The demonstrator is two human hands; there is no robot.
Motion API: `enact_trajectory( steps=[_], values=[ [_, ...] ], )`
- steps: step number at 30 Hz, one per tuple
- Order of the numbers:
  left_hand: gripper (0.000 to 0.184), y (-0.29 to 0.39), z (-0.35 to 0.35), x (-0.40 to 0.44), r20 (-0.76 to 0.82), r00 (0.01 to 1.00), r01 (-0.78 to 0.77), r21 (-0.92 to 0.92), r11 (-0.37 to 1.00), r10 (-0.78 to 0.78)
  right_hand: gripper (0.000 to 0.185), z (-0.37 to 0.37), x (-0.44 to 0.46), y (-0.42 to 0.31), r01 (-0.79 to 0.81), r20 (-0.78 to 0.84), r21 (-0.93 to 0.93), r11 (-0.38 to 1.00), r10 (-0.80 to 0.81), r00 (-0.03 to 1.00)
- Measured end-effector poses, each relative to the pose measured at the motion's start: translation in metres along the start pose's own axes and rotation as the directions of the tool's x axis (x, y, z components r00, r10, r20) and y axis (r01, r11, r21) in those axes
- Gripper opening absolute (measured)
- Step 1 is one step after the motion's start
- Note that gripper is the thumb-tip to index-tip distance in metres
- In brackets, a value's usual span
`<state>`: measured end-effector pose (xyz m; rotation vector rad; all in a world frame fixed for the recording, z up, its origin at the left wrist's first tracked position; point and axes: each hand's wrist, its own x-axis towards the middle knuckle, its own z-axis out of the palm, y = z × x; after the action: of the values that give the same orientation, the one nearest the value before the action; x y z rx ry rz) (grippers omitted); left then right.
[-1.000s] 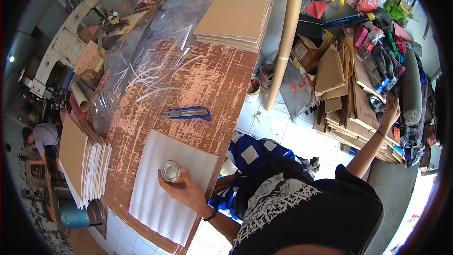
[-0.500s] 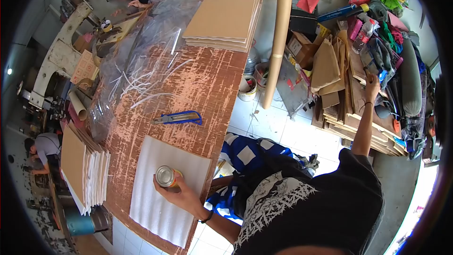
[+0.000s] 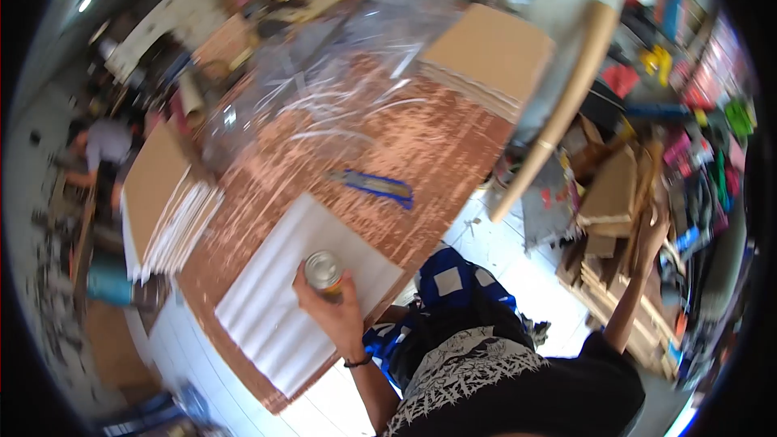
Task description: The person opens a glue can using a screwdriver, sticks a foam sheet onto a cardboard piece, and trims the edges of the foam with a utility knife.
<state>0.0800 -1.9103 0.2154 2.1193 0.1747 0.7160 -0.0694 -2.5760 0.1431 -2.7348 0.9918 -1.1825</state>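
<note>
My left hand (image 3: 333, 316) is closed around a small metal can (image 3: 324, 269) with a yellowish label, its silvery top facing up. The can is over a white foam-like sheet (image 3: 279, 307) on the near part of the table. Beyond it lies a blue utility knife (image 3: 374, 186), apart from my hand. Out to the right, my right hand (image 3: 652, 231) reaches to the piled cardboard and boards (image 3: 611, 186). Blur hides its fingers, so I cannot make out whether it grips anything.
Stacks of brown panels stand at the worn table's (image 3: 461, 142) left edge (image 3: 158, 186) and far corner (image 3: 490, 48). Clear plastic sheeting (image 3: 324, 57) and white strips lie at the back. A long cardboard tube (image 3: 558, 121) leans beside the table. Two other people are farther off.
The view has turned, so the table appears tilted and shifted right. My left hand still holds the can. My right hand has moved lower along the pile, nearer to me.
</note>
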Motion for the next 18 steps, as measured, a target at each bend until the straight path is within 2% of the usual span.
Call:
enact_trajectory(
  steps=[1, 2, 4, 5, 7, 9, 11, 13, 16, 18],
  values=[
    [0.069, 0.002, -0.002, 0.000, -0.013, 1.000, 0.013, 0.021, 1.000, -0.013, 0.021, 0.007, 0.000, -0.043, -0.021, 0.139, 0.207, 0.978, -0.008, 0.990],
    [0.069, 0.007, 0.000, 0.000, -0.026, 0.999, 0.029, 0.047, 0.998, -0.028, 0.018, 0.018, -0.007, -0.101, 0.002, 0.077, 0.557, 0.830, -0.054, 0.996],
    [0.069, 0.006, 0.000, 0.001, -0.039, 0.998, 0.042, 0.066, 0.997, -0.039, 0.016, 0.009, -0.025, -0.222, -0.019, 0.185, 0.794, 0.608, -0.211, 0.960],
    [0.071, 0.001, 0.001, 0.001, -0.037, 0.999, 0.035, 0.055, 0.998, -0.033, 0.016, -0.021, -0.024, -0.291, -0.026, 0.331, 0.751, 0.660, -0.342, 0.879],
    [0.069, 0.000, -0.002, 0.003, -0.032, 0.999, 0.035, 0.068, 0.997, -0.033, 0.015, -0.024, -0.041, -0.379, 0.143, 0.168, 0.887, 0.438, -0.597, 0.784],
    [0.068, 0.000, -0.002, 0.004, -0.023, 0.999, 0.031, 0.053, 0.998, -0.030, 0.017, -0.037, -0.057, -0.450, 0.120, 0.089, 0.971, 0.207, -0.780, 0.620],
    [0.067, 0.001, -0.004, 0.005, -0.010, 1.000, 0.029, 0.025, 0.999, -0.029, 0.021, -0.060, -0.061, -0.513, -0.030, 0.010, 1.000, -0.002, -0.919, 0.394],
    [0.068, -0.002, -0.004, 0.003, -0.003, 1.000, 0.019, -0.012, 1.000, -0.019, 0.035, -0.076, -0.061, -0.561, 0.093, -0.187, 0.981, -0.171, -0.961, 0.201],
    [0.074, -0.010, -0.004, 0.003, 0.008, 1.000, 0.001, 0.007, 1.000, -0.002, 0.047, -0.059, -0.078, -0.594, 0.224, -0.317, 0.929, -0.295, -0.946, 0.068],
    [0.075, -0.009, -0.006, 0.003, -0.008, 1.000, -0.002, 0.042, 0.999, 0.003, 0.050, -0.055, -0.082, -0.602, 0.196, -0.269, 0.945, -0.263, -0.963, 0.009]
  ],
)
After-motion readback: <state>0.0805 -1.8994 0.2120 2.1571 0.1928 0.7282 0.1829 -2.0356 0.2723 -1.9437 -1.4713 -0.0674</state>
